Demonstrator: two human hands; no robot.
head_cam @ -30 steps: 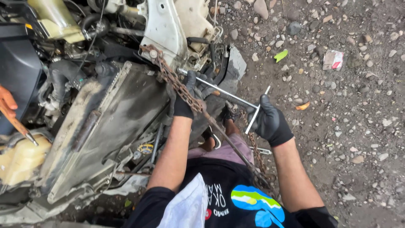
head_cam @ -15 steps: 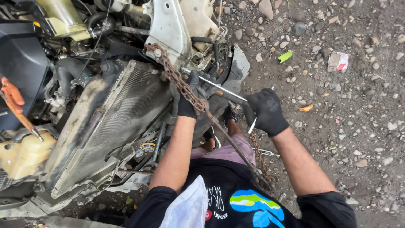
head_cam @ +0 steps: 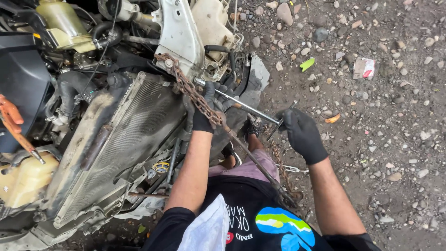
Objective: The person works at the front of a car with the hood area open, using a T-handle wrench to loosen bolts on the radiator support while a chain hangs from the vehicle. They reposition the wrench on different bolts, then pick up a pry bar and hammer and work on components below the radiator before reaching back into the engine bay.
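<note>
My left hand [head_cam: 209, 104], in a black glove, grips the shaft of a long metal T-handle wrench [head_cam: 246, 108] close to where its tip meets a white car body bracket [head_cam: 179, 37]. My right hand [head_cam: 302, 132], also gloved in black, is closed around the wrench's cross handle at the outer end. A rusty chain [head_cam: 195, 97] hangs from the bracket and runs diagonally down past my left wrist. A dirty radiator [head_cam: 125, 139] leans to the left of my left arm.
The open engine bay holds a yellowish fluid tank [head_cam: 65, 23], a pale reservoir [head_cam: 23, 179], black hoses and an orange-handled tool [head_cam: 11, 118]. To the right lies gravel ground with stones, a green scrap [head_cam: 306, 63] and a crumpled wrapper [head_cam: 364, 68].
My right hand has swung the cross handle round, from further out on the right toward the wrench's end. My left hand has stayed on the shaft.
</note>
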